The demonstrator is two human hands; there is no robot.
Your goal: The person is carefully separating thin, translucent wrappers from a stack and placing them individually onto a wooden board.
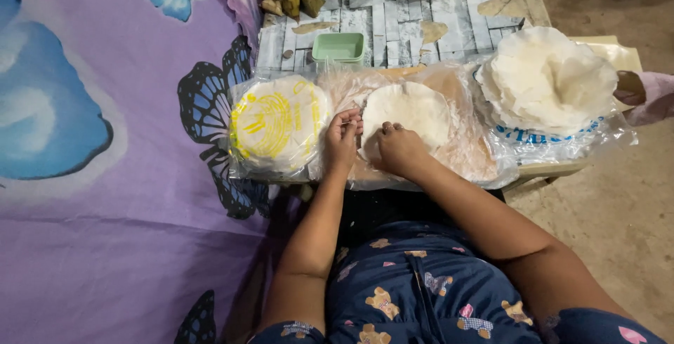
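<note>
Both hands working one white wrapper on the table.

I'm pinching the wrapper edge with left hand fingers; right hand fingers are curling, pressing just beside; a wrapped stack lies left.

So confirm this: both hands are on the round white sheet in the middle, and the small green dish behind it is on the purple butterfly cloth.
Not quite. The head view shows the green dish on the grey stone-patterned tabletop, not the cloth. Left hand and right hand do rest on the round white sheet.
</note>
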